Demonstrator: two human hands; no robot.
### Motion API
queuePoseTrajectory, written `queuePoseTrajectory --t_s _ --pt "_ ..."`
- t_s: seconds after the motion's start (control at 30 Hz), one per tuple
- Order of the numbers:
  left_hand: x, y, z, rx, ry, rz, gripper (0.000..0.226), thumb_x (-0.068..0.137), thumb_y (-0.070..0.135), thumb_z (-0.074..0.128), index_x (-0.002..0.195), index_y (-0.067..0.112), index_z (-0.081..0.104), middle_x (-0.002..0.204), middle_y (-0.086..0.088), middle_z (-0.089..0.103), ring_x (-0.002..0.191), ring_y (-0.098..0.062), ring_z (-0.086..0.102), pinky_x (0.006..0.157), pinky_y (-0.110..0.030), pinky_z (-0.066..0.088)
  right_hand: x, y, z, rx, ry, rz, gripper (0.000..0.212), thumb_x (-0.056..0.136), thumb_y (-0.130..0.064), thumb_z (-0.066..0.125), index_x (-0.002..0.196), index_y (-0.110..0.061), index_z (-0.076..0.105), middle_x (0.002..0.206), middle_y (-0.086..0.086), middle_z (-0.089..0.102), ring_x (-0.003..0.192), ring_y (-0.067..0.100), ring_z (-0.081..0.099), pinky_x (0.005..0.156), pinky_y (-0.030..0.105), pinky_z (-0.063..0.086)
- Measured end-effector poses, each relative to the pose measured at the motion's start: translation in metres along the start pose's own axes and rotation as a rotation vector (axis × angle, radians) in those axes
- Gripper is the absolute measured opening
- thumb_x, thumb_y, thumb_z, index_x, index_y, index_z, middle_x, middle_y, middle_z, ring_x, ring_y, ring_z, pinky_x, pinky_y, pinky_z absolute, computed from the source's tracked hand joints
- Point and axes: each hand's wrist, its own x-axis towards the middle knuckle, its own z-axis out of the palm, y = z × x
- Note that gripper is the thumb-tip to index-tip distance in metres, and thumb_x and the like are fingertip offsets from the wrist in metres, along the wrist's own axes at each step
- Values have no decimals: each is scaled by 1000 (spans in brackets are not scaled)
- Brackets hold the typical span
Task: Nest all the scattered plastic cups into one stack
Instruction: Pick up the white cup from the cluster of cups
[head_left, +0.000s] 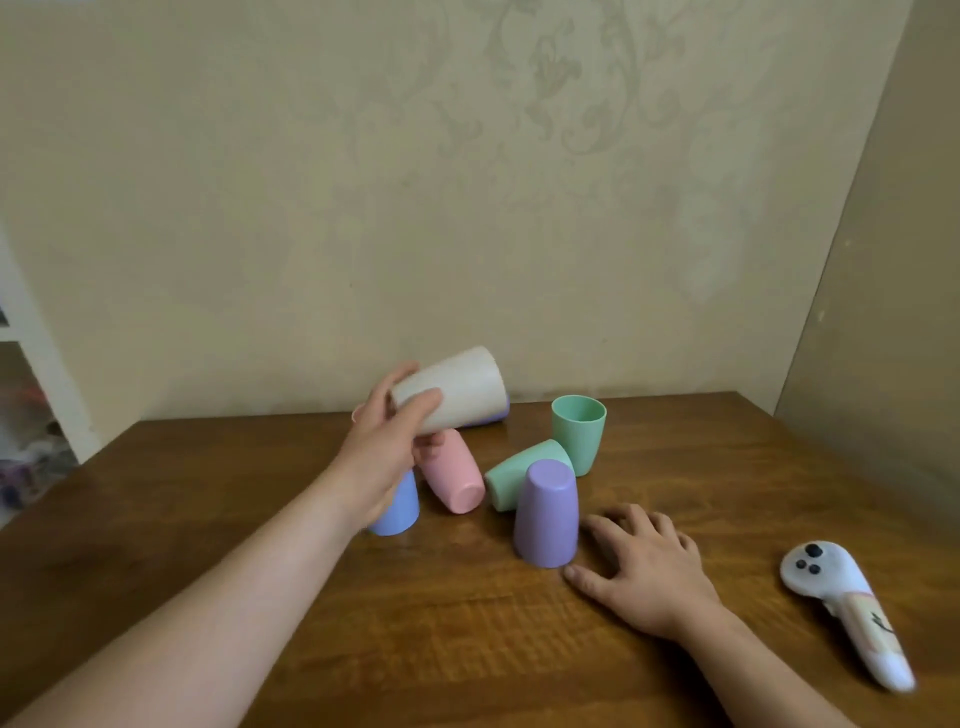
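Head view shows a wooden table (467, 639) by the wall. On it the left hand (382, 462) grips a cream cup (457, 389), lifted and tilted on its side. The right hand (644, 566) lies flat, fingers spread – holding nothing – just beside an upside-down purple cup (548, 512). Behind: one lying green cup (511, 475), one upright green cup (579, 431), a tipped pink cup (454, 480), a blue cup (400, 506). At the right lies a white controller (841, 603).

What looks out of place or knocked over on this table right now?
Two cups lie tipped on their sides on the table: the pink cup and a green cup leaning behind the upside-down purple cup. A white controller at the right is the one non-cup item. Nothing looks spilled or broken.
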Motion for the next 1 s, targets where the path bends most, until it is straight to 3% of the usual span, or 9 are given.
queuePoseTrajectory --t_s 0.07,0.13,0.23,0.3,0.4,0.57,0.8,0.9,1.0 --pt "-33 -12 -14 -314 -23 -219 67 92 56 73 144 15 60 104 -12 69 72 -19 68 68 -33 55 -1 -1 -1 0 -6 6 89 78 -97 33 157 -54 38 165 -14 35 154 24 28 125 53 28" --pt "-65 -24 -25 -375 -59 -339 74 86 60 70 139 10 63 101 -15 72 80 -20 68 76 -35 53 -3 -3 -2 2 -3 7 88 78 -97 33 156 -55 39 165 -13 36 154 25 29 124 53 29" --pt "-100 -42 -36 -316 -87 -384 48 91 28 75 135 14 61 115 -17 78 98 -26 73 92 -41 56 -6 -5 -3 3 -7 6 84 82 -95 36 156 -55 40 165 -13 36 153 25 30 124 53 30" --pt "-106 -51 -41 -66 -115 -299 57 91 8 81 141 20 56 122 -7 77 113 -24 73 101 -41 58 -8 -6 -4 5 -8 9 82 84 -93 38 157 -55 39 165 -12 36 154 26 30 124 52 30" --pt "-103 -50 -51 457 -126 -111 83 77 22 96 142 42 47 128 19 66 119 -8 65 97 -29 54 -9 -6 -5 1 -14 9 82 86 -92 38 158 -54 39 167 -11 37 155 26 30 125 51 29" --pt "-94 -60 -60 772 -183 -55 63 65 48 97 118 48 62 118 26 73 112 -2 69 98 -32 58 -11 -7 -6 6 -14 3 80 89 -90 40 159 -52 40 168 -10 37 156 26 30 126 49 29" --pt "-89 -76 -58 956 -146 -1 75 56 76 82 122 46 61 121 10 71 109 -11 67 94 -39 59 -8 -5 -5 -4 -32 4 81 90 -90 39 161 -50 39 170 -8 36 158 27 28 127 50 28" --pt "-93 -74 -59 921 -140 36 87 58 73 87 134 48 54 128 17 68 115 -9 65 97 -38 58 -9 -3 -5 0 -43 -1 80 92 -88 39 162 -50 37 171 -7 35 160 28 25 129 50 27" --pt "-96 -74 -61 801 -133 67 93 65 57 96 142 51 44 126 35 58 119 -2 61 98 -30 54 -8 -4 -6 32 -48 11 71 96 -77 48 161 -49 41 172 -9 34 161 26 24 130 48 26"
